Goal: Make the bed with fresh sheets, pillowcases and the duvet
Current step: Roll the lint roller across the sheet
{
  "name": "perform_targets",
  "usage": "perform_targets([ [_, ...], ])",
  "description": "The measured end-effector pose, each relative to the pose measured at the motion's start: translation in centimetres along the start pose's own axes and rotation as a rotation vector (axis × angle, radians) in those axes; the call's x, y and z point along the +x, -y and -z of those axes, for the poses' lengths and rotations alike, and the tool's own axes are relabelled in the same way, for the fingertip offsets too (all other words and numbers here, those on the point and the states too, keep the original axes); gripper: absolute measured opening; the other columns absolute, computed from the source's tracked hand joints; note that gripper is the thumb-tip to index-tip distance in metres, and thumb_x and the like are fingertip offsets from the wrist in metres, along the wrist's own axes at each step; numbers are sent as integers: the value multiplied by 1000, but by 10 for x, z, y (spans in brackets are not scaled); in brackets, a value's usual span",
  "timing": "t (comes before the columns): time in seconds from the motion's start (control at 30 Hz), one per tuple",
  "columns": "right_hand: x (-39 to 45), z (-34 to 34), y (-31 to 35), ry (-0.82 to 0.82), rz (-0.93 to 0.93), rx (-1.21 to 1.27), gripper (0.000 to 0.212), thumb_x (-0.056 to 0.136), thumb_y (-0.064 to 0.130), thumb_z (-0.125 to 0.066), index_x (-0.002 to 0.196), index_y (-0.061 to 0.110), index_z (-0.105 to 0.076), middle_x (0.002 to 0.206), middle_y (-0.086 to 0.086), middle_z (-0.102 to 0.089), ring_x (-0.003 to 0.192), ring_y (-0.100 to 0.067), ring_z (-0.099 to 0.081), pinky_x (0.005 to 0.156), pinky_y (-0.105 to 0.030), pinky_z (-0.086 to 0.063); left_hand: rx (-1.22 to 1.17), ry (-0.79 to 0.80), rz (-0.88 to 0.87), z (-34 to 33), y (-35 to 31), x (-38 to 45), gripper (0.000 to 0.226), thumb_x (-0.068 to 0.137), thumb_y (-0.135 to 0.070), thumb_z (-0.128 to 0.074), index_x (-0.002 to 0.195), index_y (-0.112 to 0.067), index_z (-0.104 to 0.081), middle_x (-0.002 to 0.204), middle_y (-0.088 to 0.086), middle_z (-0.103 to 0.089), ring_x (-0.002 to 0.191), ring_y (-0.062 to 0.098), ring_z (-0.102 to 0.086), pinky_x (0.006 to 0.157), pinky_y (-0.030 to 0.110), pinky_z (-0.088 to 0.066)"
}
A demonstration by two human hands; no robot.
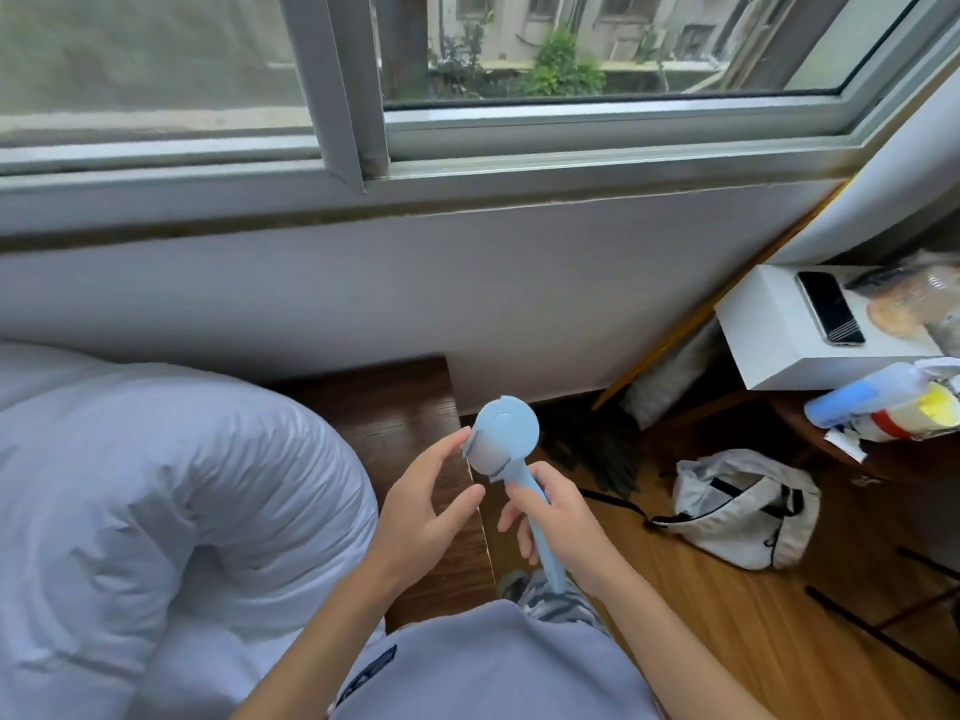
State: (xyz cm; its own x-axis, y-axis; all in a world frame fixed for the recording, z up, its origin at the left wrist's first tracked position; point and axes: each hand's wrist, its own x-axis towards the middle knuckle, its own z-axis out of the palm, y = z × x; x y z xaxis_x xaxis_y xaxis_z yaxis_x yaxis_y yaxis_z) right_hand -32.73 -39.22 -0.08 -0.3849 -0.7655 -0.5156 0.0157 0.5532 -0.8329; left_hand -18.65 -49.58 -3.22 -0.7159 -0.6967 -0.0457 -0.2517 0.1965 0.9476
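Duvet (156,475) lies bunched; beside it, right hand (563,522) grips a lint roller (506,444), left hand (421,511) loose-fingered touching its head, probably peeling a sheet next.

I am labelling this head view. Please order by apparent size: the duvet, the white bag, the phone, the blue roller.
1. duvet, by far the largest.
2. white bag.
3. blue roller; it is closer to the camera, so this rank is unsure.
4. phone, smallest.
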Motion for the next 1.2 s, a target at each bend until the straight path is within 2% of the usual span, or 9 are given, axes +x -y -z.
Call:
perform_targets([
  [0.07, 5, 0, 4, 66, -38, 73, 18, 98, 31, -49, 106, 16, -55, 78, -3, -65, 51, -11, -54, 48, -22, -48, 54, -1, -13, 4, 2, 4, 59, 86, -51, -52, 140, -32, -42, 142, -17, -46, 131, 3, -43, 105, 30, -43],
  [0.13, 13, 2, 8, 130, -81, 122, 23, 99, 32, -48, 107, 13, -58, 79, -3, -61, 58, -13, -55, 51, -23, -49, 102, -22, -19, 8, 5, 11, 52, 89, -51, -45, 139, -39, -37, 141, -24, -42, 131, -2, -40, 104, 28, -43],
  [0.3, 44, 17, 20, 302, -71, 36, 29, 100, 34, -44, 91, 12, -61, 71, 2, -62, 62, -12, -58, 59, -25, -52, 95, -76, 70, 19, 7, 37, 32, 96, -44, -38, 126, -55, -39, 124, -41, -44, 120, -8, -45, 92, 24, -50],
  [0.43, 74, 27, 26, 387, -31, -69, 24, 100, 34, -43, 98, 17, -60, 80, 0, -64, 64, -11, -60, 62, -23, -53, 17, -99, 207, 21, -1, 61, 32, 92, -51, -36, 123, -55, -42, 121, -34, -51, 116, -7, -49, 84, 22, -53],
  [0.53, 97, 36, 28, 444, 1, -156, 18, 100, 34, -43, 100, 23, -58, 84, 0, -63, 65, -10, -61, 61, -20, -53, -63, -124, 323, 15, -5, 78, 43, 89, -60, -33, 127, -48, -49, 121, -26, -57, 113, -4, -53, 84, 24, -54],
  [0.77, 139, 65, 28, 569, -16, -201, 21, 100, 34, -43, 93, 24, -59, 77, 5, -62, 62, -8, -59, 58, -19, -51, -201, -230, 466, -6, -4, 107, 39, 89, -47, -51, 126, -32, -57, 120, -15, -62, 109, 0, -58, 81, 17, -52],
  [0.93, 159, 70, 27, 574, -16, -248, 24, 99, 35, -45, 93, 20, -62, 77, 2, -63, 61, -10, -59, 58, -20, -51, -23, -313, 532, -24, 6, 114, 56, 77, -57, -56, 127, -32, -52, 113, -18, -60, 101, 3, -60, 72, 12, -50],
  [1.1, 171, 63, 27, 558, -51, -245, 22, 99, 33, -45, 92, 19, -61, 75, 2, -62, 58, -10, -59, 58, -20, -52, 273, -343, 559, -28, 16, 120, 60, 80, -57, -64, 132, -33, -47, 117, -19, -54, 101, 5, -55, 79, 20, -51],
  [1.2, 178, 55, 26, 541, -69, -232, 17, 98, 31, -48, 93, 21, -60, 76, 2, -63, 59, -11, -59, 58, -20, -52, 391, -388, 583, -28, 21, 125, 62, 83, -54, -63, 136, -29, -45, 124, -12, -54, 100, 4, -51, 76, 14, -45],
])
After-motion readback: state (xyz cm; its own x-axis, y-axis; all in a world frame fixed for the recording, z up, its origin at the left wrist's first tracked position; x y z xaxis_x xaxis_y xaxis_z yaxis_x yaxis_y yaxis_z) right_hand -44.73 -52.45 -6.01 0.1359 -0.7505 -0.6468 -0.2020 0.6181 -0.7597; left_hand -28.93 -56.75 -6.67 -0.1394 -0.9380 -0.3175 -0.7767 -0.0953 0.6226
